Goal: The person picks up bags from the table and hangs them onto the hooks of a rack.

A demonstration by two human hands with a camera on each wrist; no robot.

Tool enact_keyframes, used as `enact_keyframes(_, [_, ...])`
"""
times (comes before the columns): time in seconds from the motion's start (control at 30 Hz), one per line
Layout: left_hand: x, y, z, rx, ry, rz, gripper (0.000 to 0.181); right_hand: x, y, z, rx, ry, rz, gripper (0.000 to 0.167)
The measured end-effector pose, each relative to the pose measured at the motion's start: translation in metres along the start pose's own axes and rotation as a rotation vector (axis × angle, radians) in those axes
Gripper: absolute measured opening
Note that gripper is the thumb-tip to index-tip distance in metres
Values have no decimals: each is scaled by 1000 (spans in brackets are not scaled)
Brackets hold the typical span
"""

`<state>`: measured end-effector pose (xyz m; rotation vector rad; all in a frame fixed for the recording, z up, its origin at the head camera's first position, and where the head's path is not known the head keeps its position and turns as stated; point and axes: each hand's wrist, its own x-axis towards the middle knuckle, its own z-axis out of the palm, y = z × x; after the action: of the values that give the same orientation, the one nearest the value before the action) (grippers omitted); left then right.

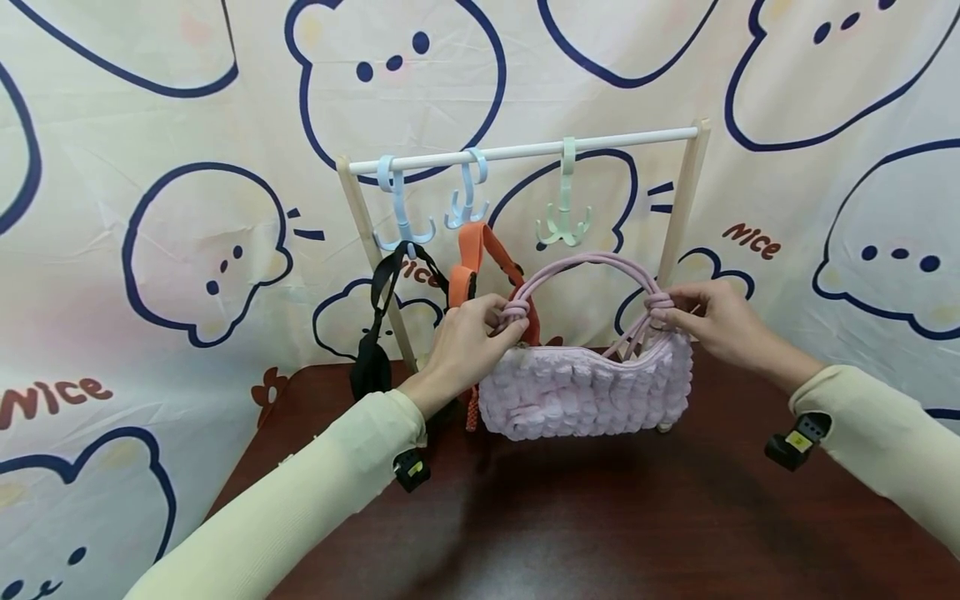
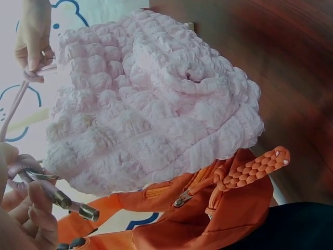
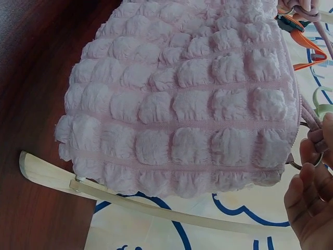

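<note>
A puffy pale pink handbag (image 1: 585, 392) hangs above the table between both hands. Its mauve cord handle (image 1: 592, 258) arches up from a knot at each end. With thumb and fingers my left hand (image 1: 474, 337) pinches the left knot; metal-tipped cord ends (image 2: 62, 199) stick out beside those fingers in the left wrist view. My right hand (image 1: 712, 321) pinches the right knot, near a metal ring at the bag's top edge in the right wrist view. Behind the bag's left end hangs an orange bag (image 2: 234, 208), partly hidden. A pale green hook (image 1: 564, 221) hangs above the handle.
A small rack with a white rod (image 1: 525, 152) and wooden legs (image 1: 684, 200) stands on the dark brown table (image 1: 600, 517). Two light blue hooks (image 1: 402, 221) hang at its left. A black bag (image 1: 371, 367) hangs below them. A cartoon-print cloth (image 1: 202, 250) covers the wall.
</note>
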<state>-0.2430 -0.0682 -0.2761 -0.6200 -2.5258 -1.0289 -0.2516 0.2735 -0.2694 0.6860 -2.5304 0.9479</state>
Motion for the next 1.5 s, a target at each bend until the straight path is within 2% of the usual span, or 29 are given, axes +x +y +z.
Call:
enact_keyframes(0.47, [6,2,-2,40,12,13,25,1,-6,-4,-18,3,51,24])
enact_keyframes(0.8, [9,6,-4,28,24,11,27,3,-8,-7,-25,25,32,23])
enact_keyframes(1.1, [17,10,-10,12,64,37,27,7,-13,-7,-3,47,92,22])
enact_keyframes(1.5, [24,13,-14,29,68,28,28,14,-16,-10,-3,79,62,21])
